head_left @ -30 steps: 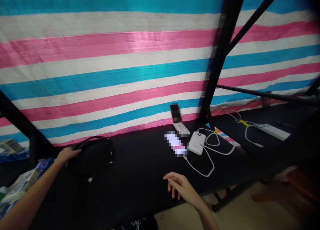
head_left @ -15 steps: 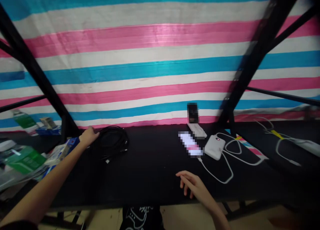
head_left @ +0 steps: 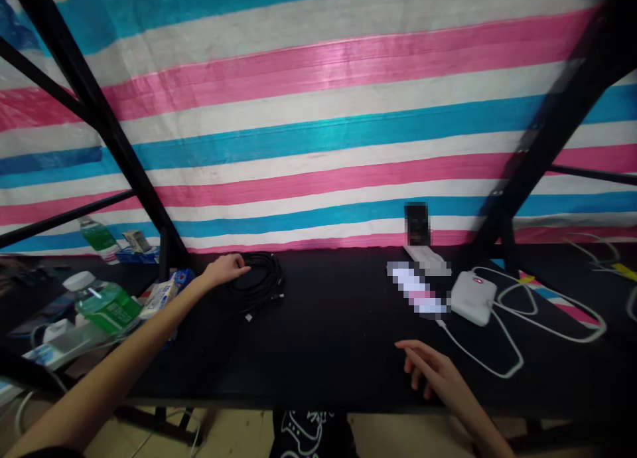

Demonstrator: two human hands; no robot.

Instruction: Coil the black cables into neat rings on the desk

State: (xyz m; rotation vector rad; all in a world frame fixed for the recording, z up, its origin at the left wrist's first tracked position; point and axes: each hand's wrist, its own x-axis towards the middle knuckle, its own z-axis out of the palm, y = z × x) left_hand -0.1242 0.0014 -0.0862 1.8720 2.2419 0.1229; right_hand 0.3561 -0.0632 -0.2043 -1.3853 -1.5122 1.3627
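Observation:
My left hand point(head_left: 225, 270) reaches far across the black table point(head_left: 318, 352) and closes on the left side of a coil of black cable point(head_left: 259, 282) lying by the striped tarp. My right hand point(head_left: 432, 366) rests near the table's front edge, fingers loosely spread and empty. Beyond it lie a blurred flat device point(head_left: 417, 292) and a white power bank point(head_left: 474, 297) with a looping white cord point(head_left: 517, 335).
A striped pink, blue and white tarp point(head_left: 318, 133) hangs behind the table. Black frame posts point(head_left: 104, 126) slant at left and right. Green-labelled bottles point(head_left: 107, 304) and small boxes point(head_left: 162, 292) crowd the left side. A small dark device point(head_left: 416, 223) stands against the tarp.
The view has swung left, so everything has shifted right in the picture. My left hand stays on the black cable coil. My right hand stays near the front edge.

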